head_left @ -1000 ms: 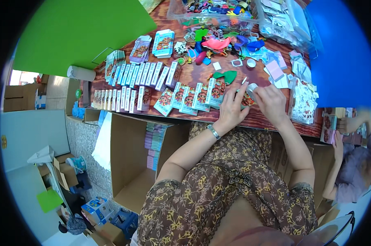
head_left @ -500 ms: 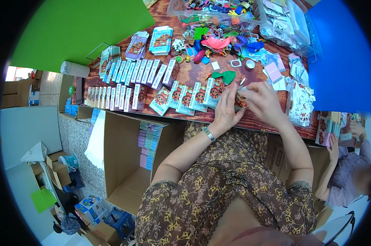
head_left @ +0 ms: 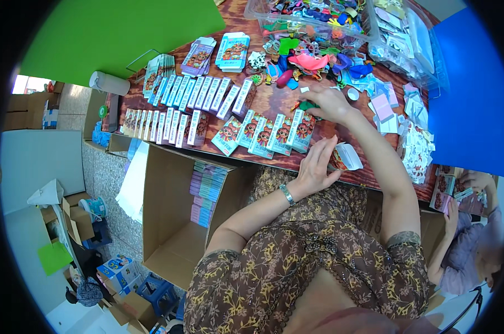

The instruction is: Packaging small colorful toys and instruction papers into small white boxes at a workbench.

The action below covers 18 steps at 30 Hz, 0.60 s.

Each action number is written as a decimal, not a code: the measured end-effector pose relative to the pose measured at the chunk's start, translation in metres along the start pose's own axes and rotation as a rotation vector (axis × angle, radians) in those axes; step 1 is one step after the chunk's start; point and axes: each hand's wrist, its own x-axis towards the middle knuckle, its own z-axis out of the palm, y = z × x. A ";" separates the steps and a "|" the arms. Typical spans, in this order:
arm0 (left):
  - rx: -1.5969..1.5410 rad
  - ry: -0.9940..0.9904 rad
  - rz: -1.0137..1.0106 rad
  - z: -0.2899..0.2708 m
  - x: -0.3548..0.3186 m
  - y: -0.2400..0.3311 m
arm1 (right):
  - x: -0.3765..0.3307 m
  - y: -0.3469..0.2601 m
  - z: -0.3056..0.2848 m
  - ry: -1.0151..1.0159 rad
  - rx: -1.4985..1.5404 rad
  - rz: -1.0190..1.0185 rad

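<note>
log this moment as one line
left hand: holds small open box | right hand: on green toy | table: rows of boxes

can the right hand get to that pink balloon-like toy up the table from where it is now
Probably yes. The right hand already rests on the table by a green toy, and the pink toy lies just beyond it, with only small loose toys between, nothing tall blocking.

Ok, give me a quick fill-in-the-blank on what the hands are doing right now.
1. The left hand holds a small open ___ at the table edge.
2. The right hand reaches to a ___ toy piece.
3. The cardboard box beside the person's knees holds stacked ___ in one corner.

Missing: box; green; packs
</note>
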 end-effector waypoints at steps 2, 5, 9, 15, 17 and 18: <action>-0.008 -0.009 -0.005 0.001 0.000 -0.001 | 0.004 0.006 0.009 -0.073 -0.062 0.035; -0.016 0.004 0.013 -0.001 0.002 -0.003 | -0.003 0.016 0.006 0.203 0.175 -0.005; -0.021 0.010 0.004 0.000 0.003 -0.004 | -0.008 0.055 -0.012 0.119 0.076 0.201; -0.014 -0.004 0.019 0.003 0.007 -0.004 | -0.007 0.059 -0.005 -0.162 -0.154 0.332; -0.004 -0.005 0.002 0.003 0.006 -0.002 | -0.008 0.061 -0.005 -0.207 -0.214 0.331; 0.005 -0.004 -0.017 0.004 0.006 -0.001 | -0.009 0.063 -0.005 -0.173 -0.146 0.280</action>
